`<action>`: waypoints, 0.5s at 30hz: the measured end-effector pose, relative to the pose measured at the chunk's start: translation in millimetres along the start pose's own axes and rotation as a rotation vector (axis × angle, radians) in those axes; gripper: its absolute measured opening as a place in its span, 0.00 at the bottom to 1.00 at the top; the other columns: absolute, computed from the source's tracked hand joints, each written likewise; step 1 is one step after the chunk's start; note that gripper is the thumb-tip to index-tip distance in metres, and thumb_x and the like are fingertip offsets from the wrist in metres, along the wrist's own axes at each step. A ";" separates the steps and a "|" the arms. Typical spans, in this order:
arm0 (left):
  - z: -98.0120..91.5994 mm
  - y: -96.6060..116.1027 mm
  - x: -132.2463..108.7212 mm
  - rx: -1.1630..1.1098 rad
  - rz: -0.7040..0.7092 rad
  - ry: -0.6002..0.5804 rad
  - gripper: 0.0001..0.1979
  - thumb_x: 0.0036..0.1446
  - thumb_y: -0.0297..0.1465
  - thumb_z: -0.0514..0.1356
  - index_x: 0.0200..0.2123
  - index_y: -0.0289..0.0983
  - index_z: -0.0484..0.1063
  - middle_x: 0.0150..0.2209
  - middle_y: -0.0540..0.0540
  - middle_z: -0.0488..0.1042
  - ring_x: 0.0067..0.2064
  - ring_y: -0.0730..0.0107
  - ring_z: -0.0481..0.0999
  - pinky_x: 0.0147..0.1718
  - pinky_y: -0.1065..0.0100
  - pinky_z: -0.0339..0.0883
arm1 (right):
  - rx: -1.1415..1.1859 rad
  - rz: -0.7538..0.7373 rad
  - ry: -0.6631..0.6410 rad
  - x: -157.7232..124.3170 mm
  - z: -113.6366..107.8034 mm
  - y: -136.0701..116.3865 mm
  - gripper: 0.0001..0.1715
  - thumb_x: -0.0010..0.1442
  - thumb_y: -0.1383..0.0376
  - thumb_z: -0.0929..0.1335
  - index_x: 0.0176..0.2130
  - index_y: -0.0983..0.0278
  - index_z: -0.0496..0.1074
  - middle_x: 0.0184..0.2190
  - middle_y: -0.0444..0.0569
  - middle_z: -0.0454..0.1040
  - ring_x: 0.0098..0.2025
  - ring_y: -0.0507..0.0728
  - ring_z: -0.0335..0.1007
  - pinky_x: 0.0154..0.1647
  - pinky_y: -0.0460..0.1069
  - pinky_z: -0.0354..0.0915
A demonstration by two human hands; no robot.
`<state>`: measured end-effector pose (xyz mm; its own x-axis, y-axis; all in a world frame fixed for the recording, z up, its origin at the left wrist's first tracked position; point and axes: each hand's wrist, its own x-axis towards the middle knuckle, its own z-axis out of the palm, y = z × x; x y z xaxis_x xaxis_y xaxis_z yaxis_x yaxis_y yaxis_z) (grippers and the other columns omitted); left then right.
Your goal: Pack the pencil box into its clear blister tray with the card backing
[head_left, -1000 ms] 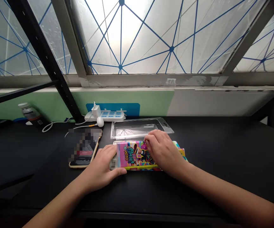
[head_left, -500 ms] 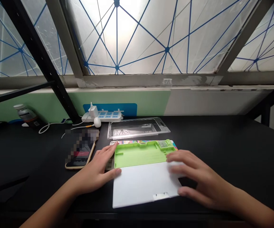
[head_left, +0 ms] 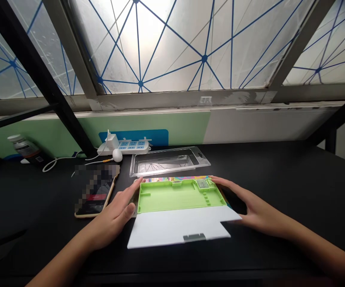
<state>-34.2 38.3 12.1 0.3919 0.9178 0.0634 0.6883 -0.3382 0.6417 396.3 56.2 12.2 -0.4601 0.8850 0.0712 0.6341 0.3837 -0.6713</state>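
Note:
A shallow light-green plastic case [head_left: 169, 199] lies on the black desk, its inside facing up, with ribs and a small silvery panel at its far right. From its near edge a white flap [head_left: 175, 227] extends toward me, with a notch at the right and a small grey piece on its near edge. My left hand [head_left: 117, 209] holds the case's left side, fingertips at the far corner, thumb by the edge. At the right side, my right hand [head_left: 250, 203] grips the case, fingers at the far corner and thumb by the flap's edge.
Behind the case lies a clear plastic blister shell [head_left: 169, 161]. To the left are a phone [head_left: 96, 195], a bottle [head_left: 27, 149] lying tilted and a white power strip [head_left: 133, 147] with cables. Black frame bars [head_left: 40, 75] rise at both sides before the window.
My right hand has moved from the flap's right part out to the case's right side. The flap now looks tilted, its notch visible. My left thumb has come off the flap.

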 end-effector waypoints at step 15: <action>10.1 3.8 1.7 0.009 -0.019 0.054 0.53 0.62 0.43 0.65 0.75 0.50 0.28 0.69 0.37 0.63 0.68 0.46 0.65 0.64 0.44 0.59 | 0.044 0.014 0.075 5.0 5.5 2.4 0.47 0.56 0.50 0.76 0.67 0.57 0.60 0.65 0.58 0.69 0.64 0.70 0.67 0.65 0.66 0.65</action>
<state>-24.7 36.5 7.0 0.3453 0.9340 0.0924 0.7012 -0.3221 0.6360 392.1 60.1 6.9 -0.4022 0.9083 0.1152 0.6114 0.3601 -0.7047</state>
